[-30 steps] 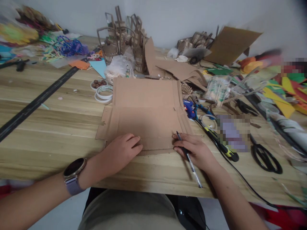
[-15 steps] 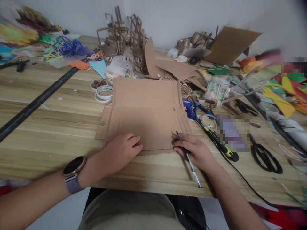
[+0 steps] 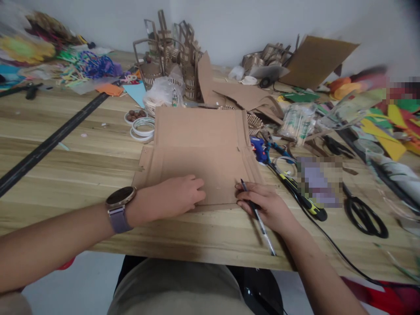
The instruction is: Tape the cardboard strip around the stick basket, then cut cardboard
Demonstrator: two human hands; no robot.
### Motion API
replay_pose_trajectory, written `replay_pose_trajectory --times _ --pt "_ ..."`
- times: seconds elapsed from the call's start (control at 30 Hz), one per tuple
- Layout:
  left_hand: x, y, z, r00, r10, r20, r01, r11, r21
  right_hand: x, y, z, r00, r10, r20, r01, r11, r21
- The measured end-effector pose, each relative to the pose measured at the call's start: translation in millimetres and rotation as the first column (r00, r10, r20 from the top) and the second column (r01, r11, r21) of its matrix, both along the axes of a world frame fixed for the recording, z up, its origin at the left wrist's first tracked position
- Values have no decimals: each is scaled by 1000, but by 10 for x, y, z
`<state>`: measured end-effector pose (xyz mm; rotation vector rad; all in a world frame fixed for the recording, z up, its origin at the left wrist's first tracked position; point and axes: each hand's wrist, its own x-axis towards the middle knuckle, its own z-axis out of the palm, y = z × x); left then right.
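A sheet of brown cardboard with creased, torn side flaps lies flat on the wooden table. My left hand, with a watch on its wrist, rests over the sheet's near edge, left of the middle. Its fingers are slightly bent and lie on the cardboard; the thumb is mostly hidden. At the near right corner, my right hand is closed around a pen with a clear barrel. The dark pen tip points away from me, and the fingertips touch the cardboard.
White tape rolls and a dish of brown balls stand left of the sheet. To the right lie a blue glue gun, a yellow-black utility knife and black scissors. Small handled baskets stand behind. A black strip crosses the left side.
My left hand has slid right along the near edge of the cardboard, its forearm following. My right hand and the pen have stayed in place.
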<state>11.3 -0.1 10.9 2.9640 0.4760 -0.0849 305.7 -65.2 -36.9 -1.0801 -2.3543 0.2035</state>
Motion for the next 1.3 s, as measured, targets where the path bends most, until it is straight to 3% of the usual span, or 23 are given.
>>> replay_pose_trajectory --times 0.43,0.87,1.03,1.23,1.3 --pt "-46 -56 -105 998 15 63 -17 999 34 1 1 5 1000 -7 -1 7 1000 -16" --pt "175 3 177 992 -7 -123 11 999 31 -10 4 14 1000 -6 -13 5 1000 -30" --pt "411 186 218 968 -55 -245 49 998 -30 -8 0 10 1000 -19 -21 17 998 -52" --pt "682 379 211 926 -161 -341 92 974 -209 10 14 3 999 -21 -46 18 997 -70" --pt "723 378 245 917 -164 -365 90 973 -212 4 -21 29 991 -92 -97 82 992 -97"
